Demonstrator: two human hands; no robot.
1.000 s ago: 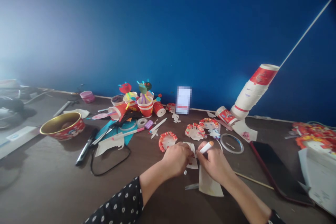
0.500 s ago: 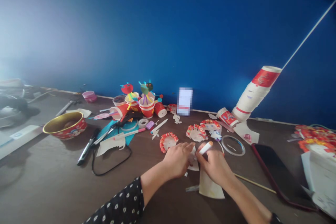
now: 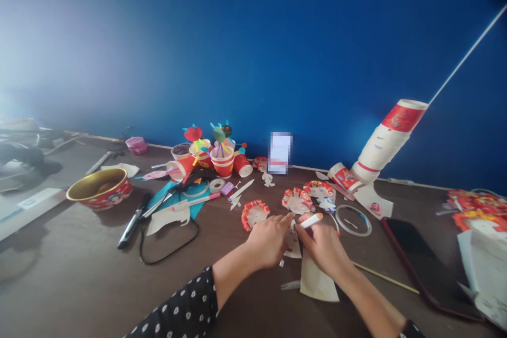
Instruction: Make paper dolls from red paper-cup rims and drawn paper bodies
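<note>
My right hand (image 3: 322, 248) is closed round a white marker (image 3: 310, 222) with an orange end, slanting up to the right. Its tip is hidden behind the fingers, low over a small paper cutout (image 3: 293, 250) with reddish marks. My left hand (image 3: 267, 240) holds this cutout against the table from the left, fingers bent toward the marker and thumb mostly hidden. Under my right wrist lies a larger cream paper piece (image 3: 317, 280). Just beyond my hands sit red-rimmed paper rings (image 3: 255, 214) with pale middles, and a roll of tape (image 3: 353, 220).
A red bowl with gold inside (image 3: 101, 188), a box cutter (image 3: 132, 224), scissors and paper cups (image 3: 222, 162) stand left. At right are a leaning cup stack (image 3: 382, 142), a dark phone (image 3: 428, 269) and a thin stick (image 3: 386, 278). A blue wall rises behind.
The marker's orange end has tipped slightly lower and to the right, with a small shift of my right fingers. My left hand stays on the cutout. The whole view has drifted slightly.
</note>
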